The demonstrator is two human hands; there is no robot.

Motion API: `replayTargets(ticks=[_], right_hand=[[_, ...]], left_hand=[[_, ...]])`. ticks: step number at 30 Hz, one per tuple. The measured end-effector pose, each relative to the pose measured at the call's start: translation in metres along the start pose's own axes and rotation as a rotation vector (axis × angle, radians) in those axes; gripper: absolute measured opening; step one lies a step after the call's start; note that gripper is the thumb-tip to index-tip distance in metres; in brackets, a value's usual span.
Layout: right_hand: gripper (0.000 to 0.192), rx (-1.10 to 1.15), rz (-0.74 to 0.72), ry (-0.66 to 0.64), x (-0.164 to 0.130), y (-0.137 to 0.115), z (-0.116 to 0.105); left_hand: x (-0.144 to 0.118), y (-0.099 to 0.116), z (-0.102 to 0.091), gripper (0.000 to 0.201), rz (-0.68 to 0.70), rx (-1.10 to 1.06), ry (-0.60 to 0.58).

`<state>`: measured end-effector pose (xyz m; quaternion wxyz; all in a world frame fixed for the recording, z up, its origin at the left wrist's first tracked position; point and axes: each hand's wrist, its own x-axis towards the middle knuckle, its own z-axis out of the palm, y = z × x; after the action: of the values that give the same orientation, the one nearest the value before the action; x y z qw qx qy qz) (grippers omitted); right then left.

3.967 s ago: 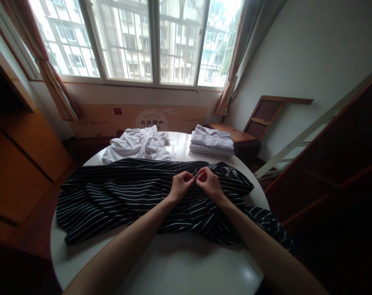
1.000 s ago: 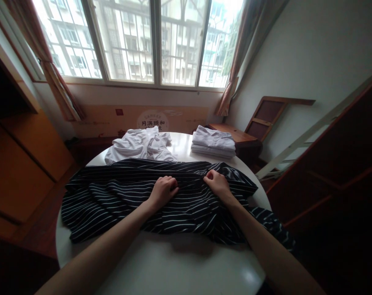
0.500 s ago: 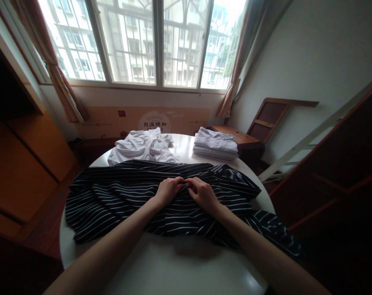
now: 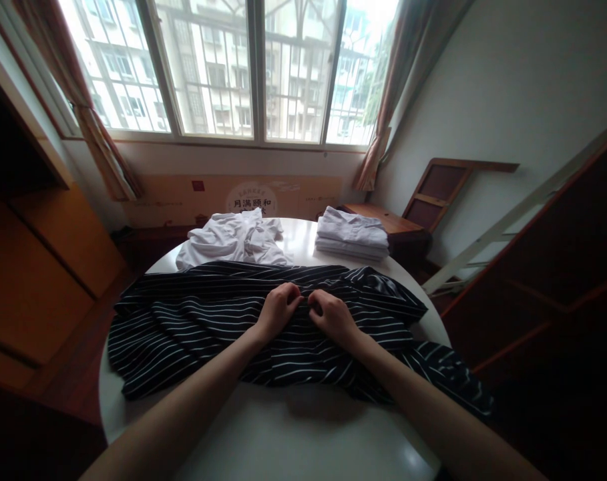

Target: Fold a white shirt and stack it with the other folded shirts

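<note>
A black garment with white stripes, seemingly a shirt, lies spread across the white round table. One end of it hangs over the table's right edge. At its middle, my left hand is closed, thumb and fingers pinching the striped cloth. My right hand is close beside it, fingers curled and pinching the same cloth. A small gap separates the two hands. Whatever detail lies between the fingertips is too small to make out.
Behind the striped garment lies a crumpled white garment. To its right stands a stack of folded white clothes. A wooden stool or small table is beyond the table at the right. An orange-brown cabinet stands at the left.
My left hand has lifted and turned slightly, and the fingertips of both hands have moved a little apart. The garment lies almost as before.
</note>
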<state>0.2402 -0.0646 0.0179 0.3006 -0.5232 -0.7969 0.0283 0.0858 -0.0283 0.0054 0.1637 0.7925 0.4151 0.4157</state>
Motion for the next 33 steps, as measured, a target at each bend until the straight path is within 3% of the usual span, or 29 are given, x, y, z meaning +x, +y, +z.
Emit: replayTargets(ticks=[13,24,33], right_hand=[[0.018,0.172,-0.023,0.100,0.0017,0.0041,0.0016],[0.012,0.168,-0.068,0.027,0.0008,0.0073,0.0002],[0.015,0.179,-0.078,0.059,0.0005,0.0046,-0.0031]], left_hand=[[-0.0003,0.0019,-0.0002,0.006,-0.076,-0.320,0.020],[-0.0011,0.0069,-0.0004,0.007,0.004,-0.292,0.034],[-0.0016,0.0073,-0.0004,0.008,-0.005,-0.330,0.001]])
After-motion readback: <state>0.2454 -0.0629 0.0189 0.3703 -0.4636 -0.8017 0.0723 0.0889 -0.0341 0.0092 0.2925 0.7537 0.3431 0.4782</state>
